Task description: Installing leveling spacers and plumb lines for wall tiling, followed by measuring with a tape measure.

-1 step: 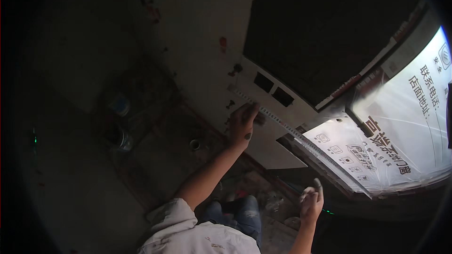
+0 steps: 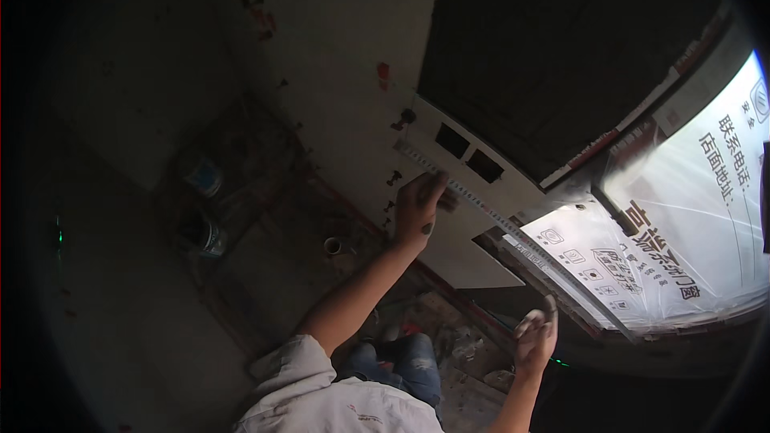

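A long, thin ruler [image 2: 489,212] with printed markings lies aslant across a pale board [image 2: 457,252], its lower end reaching over a plastic-covered pane. My left hand [image 2: 419,207] is closed at the ruler's upper part, with fingers bent over its edge. A brownish patch beside those fingers is too dark to make out. Lower right, my right hand [image 2: 536,338] is off the ruler, index finger stretched out and the others loosely curled. Nothing shows in it. Two dark rectangular cutouts [image 2: 468,152] sit in the board just above the ruler.
A large dark panel [image 2: 553,56] fills the upper right. Bright printed plastic film [image 2: 682,208] covers the pane at right. Buckets [image 2: 204,176] and a small round cup [image 2: 331,246] stand on the cluttered, dim floor at left. Red marks [image 2: 383,74] dot the pale wall.
My right hand has shifted slightly up and to the right. My left hand stays at the same place on the ruler, and the whole view has moved a little.
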Available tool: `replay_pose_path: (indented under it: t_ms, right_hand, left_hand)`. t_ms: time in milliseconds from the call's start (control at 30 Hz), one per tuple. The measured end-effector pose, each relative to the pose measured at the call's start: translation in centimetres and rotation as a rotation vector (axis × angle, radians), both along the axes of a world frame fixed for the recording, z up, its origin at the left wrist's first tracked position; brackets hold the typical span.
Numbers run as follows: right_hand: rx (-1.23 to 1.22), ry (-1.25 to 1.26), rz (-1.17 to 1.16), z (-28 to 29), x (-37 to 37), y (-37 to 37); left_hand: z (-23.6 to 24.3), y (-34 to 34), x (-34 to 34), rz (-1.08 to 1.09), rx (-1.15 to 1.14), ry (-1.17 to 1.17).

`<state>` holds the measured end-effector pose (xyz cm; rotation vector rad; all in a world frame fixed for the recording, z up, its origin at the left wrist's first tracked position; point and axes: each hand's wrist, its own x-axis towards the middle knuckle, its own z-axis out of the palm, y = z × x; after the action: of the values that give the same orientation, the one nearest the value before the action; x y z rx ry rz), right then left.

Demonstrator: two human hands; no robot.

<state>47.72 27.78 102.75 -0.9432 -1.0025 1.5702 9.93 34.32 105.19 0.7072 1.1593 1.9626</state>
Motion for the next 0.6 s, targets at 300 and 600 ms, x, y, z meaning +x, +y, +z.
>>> replay_pose_path:
  t_ms: [300, 600]
  right_hand:
    - [0.139, 0.204, -0.333, 0.6, -1.0, 12.9]
    - [0.278, 0.016, -0.396, 3.2, -2.5, 18.1]
  left_hand:
    - [3.0, 6.0, -3.5, -0.091, -0.024, 0.04]
    - [4.2, 9.8, -6.1, -0.054, -0.09, 0.068]
